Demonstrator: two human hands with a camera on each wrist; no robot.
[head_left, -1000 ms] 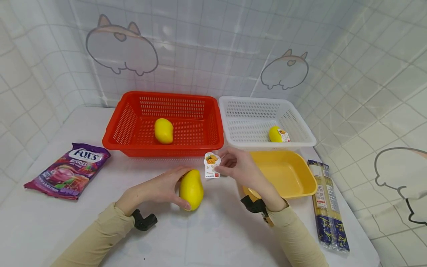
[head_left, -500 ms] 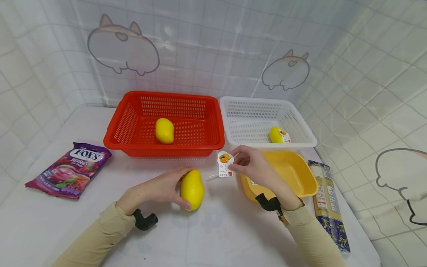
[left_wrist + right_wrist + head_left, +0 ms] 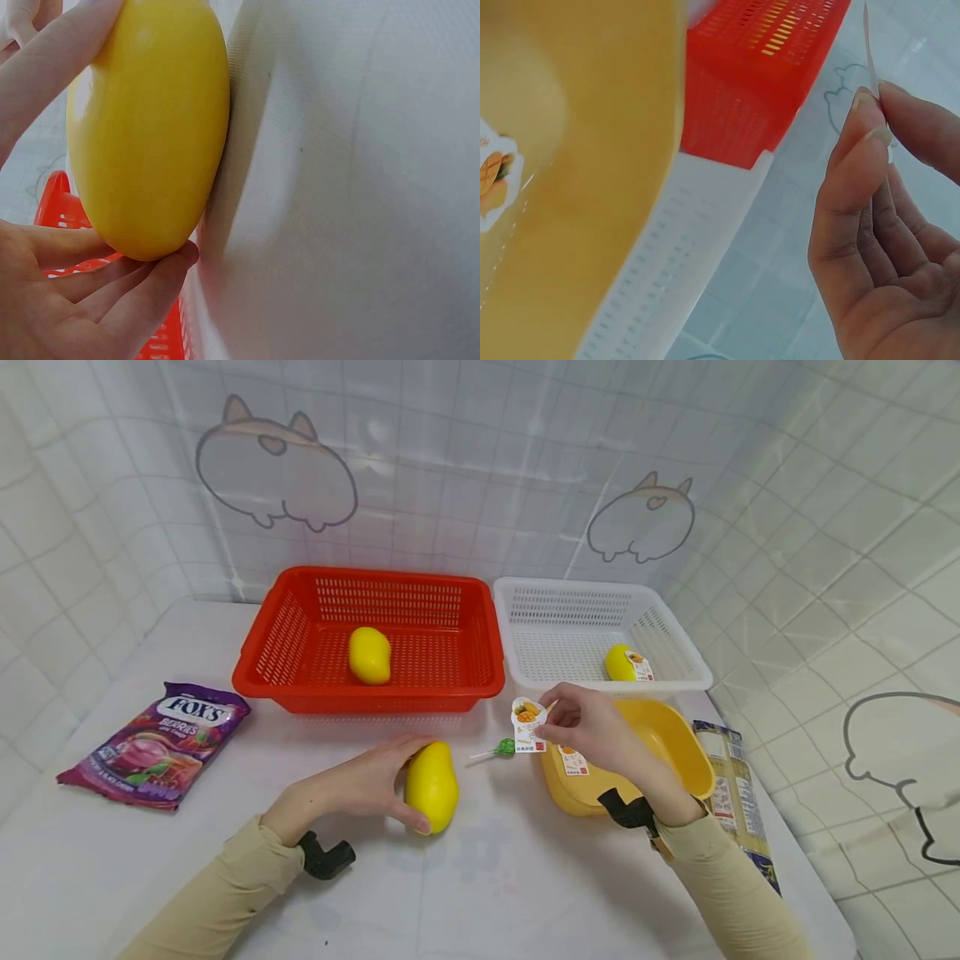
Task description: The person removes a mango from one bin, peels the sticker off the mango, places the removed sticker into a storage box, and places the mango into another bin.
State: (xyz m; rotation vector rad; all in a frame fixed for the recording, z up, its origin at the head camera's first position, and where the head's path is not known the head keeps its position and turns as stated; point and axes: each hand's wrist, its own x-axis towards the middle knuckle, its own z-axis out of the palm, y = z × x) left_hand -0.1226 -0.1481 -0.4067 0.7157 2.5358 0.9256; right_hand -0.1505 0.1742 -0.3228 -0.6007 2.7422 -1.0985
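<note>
Left hand (image 3: 360, 781): grasping a yellow mango (image 3: 433, 787) on the white table (image 3: 480, 885). Palm at the fruit's 9 o'clock, thumb on its near side, fingers round the far side; left sleeve (image 3: 210, 893) runs off toward 8 o'clock. Right hand (image 3: 600, 735): pinching a mango card (image 3: 528, 731) between thumb and fingertips, card at the hand's 9 o'clock; right sleeve (image 3: 738, 889) toward 5. This hand hangs over a yellow tray (image 3: 573, 797) with another card (image 3: 574, 763) in it. Green lollipop (image 3: 506, 747) at the held mango's 2 o'clock. Farther out: red basket (image 3: 375, 700), 11 o'clock of that mango, one mango inside; white basket (image 3: 570, 607), right hand's 12; candy bag (image 3: 157, 747), left hand's 9.
</note>
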